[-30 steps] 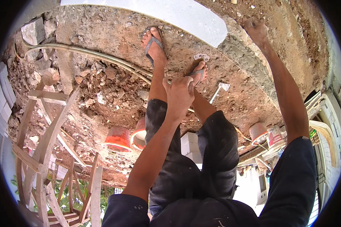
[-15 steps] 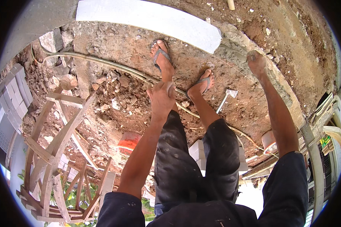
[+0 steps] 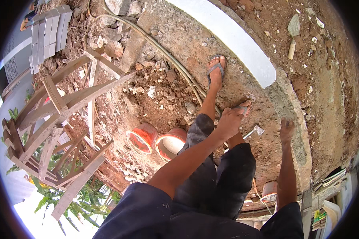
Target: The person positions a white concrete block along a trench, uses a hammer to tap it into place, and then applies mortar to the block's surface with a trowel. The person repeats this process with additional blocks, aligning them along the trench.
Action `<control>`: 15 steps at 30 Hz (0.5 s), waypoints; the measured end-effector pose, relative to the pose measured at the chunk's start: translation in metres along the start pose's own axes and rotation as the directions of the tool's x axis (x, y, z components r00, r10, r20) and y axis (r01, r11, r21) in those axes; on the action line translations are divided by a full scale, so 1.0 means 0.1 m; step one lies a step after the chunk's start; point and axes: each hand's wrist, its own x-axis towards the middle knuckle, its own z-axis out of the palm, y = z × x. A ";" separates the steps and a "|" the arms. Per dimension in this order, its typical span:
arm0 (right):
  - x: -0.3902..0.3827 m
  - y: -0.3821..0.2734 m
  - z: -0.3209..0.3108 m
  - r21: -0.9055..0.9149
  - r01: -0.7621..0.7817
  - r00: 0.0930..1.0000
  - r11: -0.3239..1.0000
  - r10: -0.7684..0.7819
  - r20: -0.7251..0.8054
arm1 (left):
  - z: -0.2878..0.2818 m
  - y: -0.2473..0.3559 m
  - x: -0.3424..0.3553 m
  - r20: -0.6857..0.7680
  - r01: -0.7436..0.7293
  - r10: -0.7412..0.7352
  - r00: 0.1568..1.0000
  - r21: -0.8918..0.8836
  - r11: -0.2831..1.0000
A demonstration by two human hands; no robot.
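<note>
My left hand [image 3: 231, 121] hangs in front of my right shin with its fingers curled in, and nothing shows inside it. My right hand [image 3: 287, 129] reaches out with fingers spread flat on a strip of grey mortar [image 3: 285, 99] that continues the row of white blocks [image 3: 231, 36]. A hammer [image 3: 253, 132] lies on the ground between both hands, beside my right foot. My feet, in sandals [image 3: 215, 69], stand on rough concrete and dirt.
Two orange pipe ends [image 3: 141, 137] stick out of the soil to the left of my legs. A wooden trestle [image 3: 60, 119] stands further left. A hose [image 3: 163, 51] crosses the rubble. A trowel [image 3: 293, 28] lies on the dirt beyond the blocks. Grey pavers [image 3: 48, 32] are stacked far left.
The view has swung, so the block row now runs toward the upper left. My right hand has slid along the mortar strip closer to me. My left hand stays by the leg.
</note>
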 end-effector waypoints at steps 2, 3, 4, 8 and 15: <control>-0.42 0.26 0.08 0.121 -0.010 1.000 0.993 0.008 0.015 | -0.19 0.07 -0.09 0.057 0.068 -0.073 0.996 0.083 0.994; -0.60 0.52 0.15 0.098 0.057 0.998 0.994 -0.056 -0.006 | -0.34 0.07 -0.16 0.171 0.144 -0.163 0.972 0.121 0.982; -0.78 0.25 0.03 0.093 0.013 0.994 0.996 -0.022 0.107 | -0.42 0.03 -0.28 0.150 0.224 -0.242 0.959 0.122 0.967; -0.97 0.35 -0.23 -0.137 -0.087 0.957 0.987 0.121 0.264 | -0.70 -0.16 -0.67 0.070 0.367 -0.375 0.924 0.108 0.924; -0.37 0.43 -0.48 -0.045 0.233 0.972 0.972 -0.234 -0.032 | -1.19 0.12 -0.91 0.107 0.440 -0.431 0.896 -0.354 0.825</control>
